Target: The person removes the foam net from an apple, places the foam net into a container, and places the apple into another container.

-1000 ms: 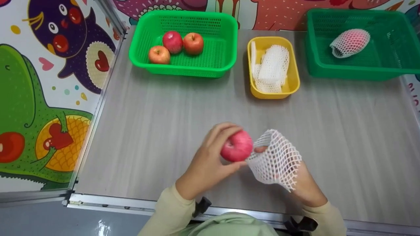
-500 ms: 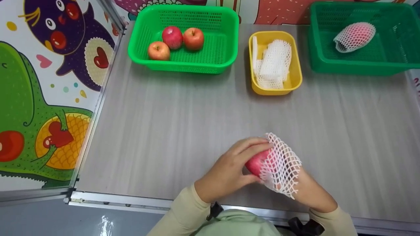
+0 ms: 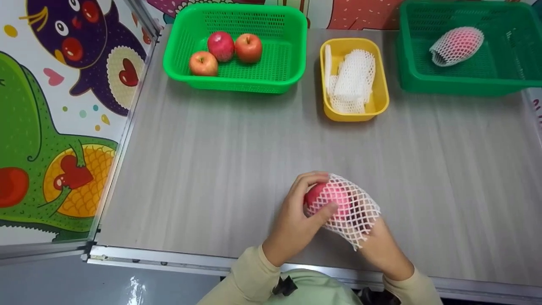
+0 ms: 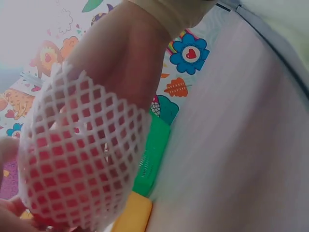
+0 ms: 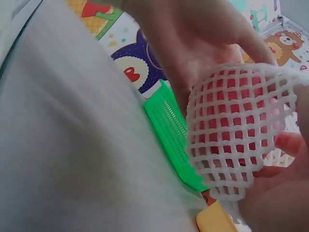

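A red apple is partly inside a white foam net sleeve, above the near part of the table. My left hand grips the apple from the left, its thumb lying over the mesh. My right hand reaches into the net from the other end, so the mesh covers most of its fingers. In the right wrist view, right-hand fingers bend against the apple behind the net. The left wrist view shows the mesh stretched over the apple and up toward the right wrist.
A bright green basket at the back left holds 3 apples. Beside it, a yellow bin contains more white foam nets. At the back right, a dark green basket holds a netted apple. Printed panels border the table.
My left hand has brought the apple rightward into the net's opening. The mesh now covers most of the apple, and the left thumb has come over the net.
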`<state>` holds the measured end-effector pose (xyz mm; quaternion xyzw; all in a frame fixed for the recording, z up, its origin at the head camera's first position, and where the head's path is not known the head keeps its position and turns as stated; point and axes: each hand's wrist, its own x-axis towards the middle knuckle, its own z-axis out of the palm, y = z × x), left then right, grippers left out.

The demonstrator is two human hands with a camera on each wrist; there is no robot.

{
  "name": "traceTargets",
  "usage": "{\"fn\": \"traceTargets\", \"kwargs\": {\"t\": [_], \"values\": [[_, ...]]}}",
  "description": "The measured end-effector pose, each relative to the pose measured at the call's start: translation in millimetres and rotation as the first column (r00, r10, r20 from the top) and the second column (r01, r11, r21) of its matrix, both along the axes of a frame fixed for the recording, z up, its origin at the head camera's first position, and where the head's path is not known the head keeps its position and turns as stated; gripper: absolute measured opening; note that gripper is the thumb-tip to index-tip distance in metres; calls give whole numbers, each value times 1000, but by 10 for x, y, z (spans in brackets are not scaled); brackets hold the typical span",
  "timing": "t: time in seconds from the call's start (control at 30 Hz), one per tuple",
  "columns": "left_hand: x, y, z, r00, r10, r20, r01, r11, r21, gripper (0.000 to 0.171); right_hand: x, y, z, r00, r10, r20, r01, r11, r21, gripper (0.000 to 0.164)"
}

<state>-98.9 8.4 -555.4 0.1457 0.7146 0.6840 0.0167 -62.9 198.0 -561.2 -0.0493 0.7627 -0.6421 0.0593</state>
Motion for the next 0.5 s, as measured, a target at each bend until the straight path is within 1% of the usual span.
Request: {"fn": "traceTargets", "kwargs": {"t": [0.1, 0.2, 0.23, 0.3, 0.37, 0.43, 0.47, 0.5], "values": [[-47, -26, -1, 1000, 26, 13, -27, 999, 38, 31, -36, -8, -6, 999, -42, -16, 42, 999, 6, 53], [-102, -54, -9, 998, 54, 27, -57, 992, 114, 17, -67, -15, -10, 996, -75, -45, 76, 997, 30, 49], [-118, -62, -15, 997, 70, 32, -74, 988, 138, 13, -74, -20, -9, 996, -80, -45, 81, 996, 24, 47], [-141, -77, -25, 991, 123, 47, -129, 978, 163, 9, -88, -34, -6, 996, -81, -30, 81, 997, -18, 46], [-154, -93, -33, 981, 185, 58, -192, 968, 162, 8, -99, -54, -7, 997, -75, -26, 74, 996, -58, 47], [-160, -110, -38, 967, 244, 68, -251, 957, 145, 9, -109, -82, -14, 997, -65, -47, 60, 994, -88, 51], [-163, -120, -39, 962, 263, 72, -271, 953, 133, 9, -114, -99, -22, 996, -58, -66, 52, 994, -96, 52], [-169, -131, -44, 960, 269, 76, -276, 954, 117, 10, -119, -118, -33, 995, -57, -85, 49, 994, -101, 53]]}}
